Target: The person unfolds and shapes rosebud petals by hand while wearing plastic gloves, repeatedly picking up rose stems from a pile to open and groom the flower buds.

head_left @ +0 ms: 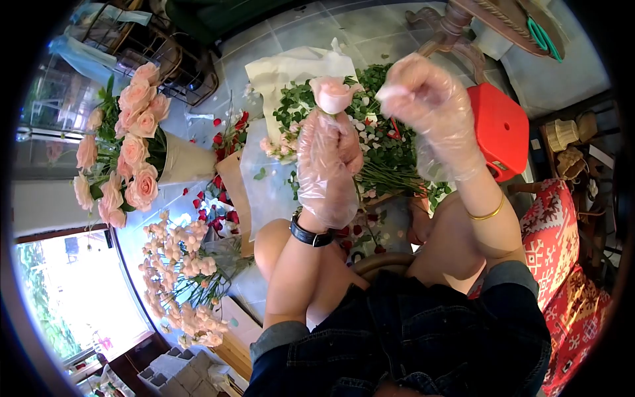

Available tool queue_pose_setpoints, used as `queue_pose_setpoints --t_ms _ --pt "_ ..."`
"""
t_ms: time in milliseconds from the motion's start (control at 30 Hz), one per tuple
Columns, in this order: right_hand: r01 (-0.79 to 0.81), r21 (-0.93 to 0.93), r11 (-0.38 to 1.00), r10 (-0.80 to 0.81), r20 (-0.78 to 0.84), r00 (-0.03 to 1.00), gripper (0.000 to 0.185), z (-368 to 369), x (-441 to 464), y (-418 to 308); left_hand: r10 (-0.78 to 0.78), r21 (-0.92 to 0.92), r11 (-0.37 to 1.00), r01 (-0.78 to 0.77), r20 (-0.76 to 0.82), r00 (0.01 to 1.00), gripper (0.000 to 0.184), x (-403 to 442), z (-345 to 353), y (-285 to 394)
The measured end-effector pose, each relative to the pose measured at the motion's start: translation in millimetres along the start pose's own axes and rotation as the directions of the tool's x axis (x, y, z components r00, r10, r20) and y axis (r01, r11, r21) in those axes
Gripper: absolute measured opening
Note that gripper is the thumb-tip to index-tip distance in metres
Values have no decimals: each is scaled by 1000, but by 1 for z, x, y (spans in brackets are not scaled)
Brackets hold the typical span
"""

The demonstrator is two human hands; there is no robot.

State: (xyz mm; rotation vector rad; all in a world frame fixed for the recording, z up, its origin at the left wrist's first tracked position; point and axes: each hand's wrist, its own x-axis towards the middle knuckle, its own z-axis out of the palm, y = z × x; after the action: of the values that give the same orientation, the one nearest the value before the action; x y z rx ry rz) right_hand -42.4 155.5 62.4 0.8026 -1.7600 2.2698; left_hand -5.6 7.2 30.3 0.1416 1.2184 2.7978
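Note:
My left hand (pixel 329 159), in a clear plastic glove and with a dark watch at the wrist, is closed around a pale pink rose (pixel 332 94) just below its bloom. The bloom stands upright above my fingers, and the glove hides most of the stem. To the right and apart from the rose, my right hand (pixel 430 109) is raised, also gloved, its fingertips pinched together. Something pale shows at those fingertips, too blurred to name. Beneath both hands, green leafy stems (pixel 390 159) lie in a pile on white and brown paper (pixel 268 83).
On the left, large pink roses (pixel 135 126) stand in a pale bucket (pixel 185 159), with small peach blooms (pixel 175 264) below them. Red petals (pixel 228 217) litter the tiled floor. A red stool (pixel 501 126) is on the right, and green-handled scissors (pixel 541 36) lie on a wooden table.

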Motion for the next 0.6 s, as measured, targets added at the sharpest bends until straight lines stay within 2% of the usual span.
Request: queue_pose_setpoints --t_ms 67,100,167,267,300,333,400,433,500,600 --pt "-150 -273 950 144 -43 989 25 -13 2 0 0 23 1000 1 -44 999 18 1 0 4" --pt "-152 -270 951 146 -40 988 25 -13 2 0 15 18 1000 -14 -36 999 19 2 -1 4" --pt "-79 -598 798 91 -10 996 40 -12 0 -1 28 13 1000 -28 -27 999 19 1 -3 3" --pt "5 -496 868 31 66 997 50 -6 1 -1 16 14 1000 -16 -2 1000 19 0 1 0" --pt "83 -488 869 -62 59 996 44 -3 1 0 -1 26 1000 2 -54 999 19 -2 7 0" --pt "80 -491 867 -60 57 997 44 -2 1 -1 -17 36 999 21 -106 994 19 -3 10 0" --pt "158 -518 841 -106 130 986 41 0 2 -6 -44 52 997 49 -84 996 19 -4 8 -4" --pt "132 -517 846 -99 90 991 31 4 2 -9 -55 87 994 63 -92 994 19 -4 5 -8" --pt "138 -552 822 -83 124 989 30 2 1 -8 -80 162 982 99 -121 989 20 -5 10 -8" --pt "140 -588 797 -67 144 987 23 3 -1 -5 -103 119 986 120 -139 985 23 -5 12 -11"
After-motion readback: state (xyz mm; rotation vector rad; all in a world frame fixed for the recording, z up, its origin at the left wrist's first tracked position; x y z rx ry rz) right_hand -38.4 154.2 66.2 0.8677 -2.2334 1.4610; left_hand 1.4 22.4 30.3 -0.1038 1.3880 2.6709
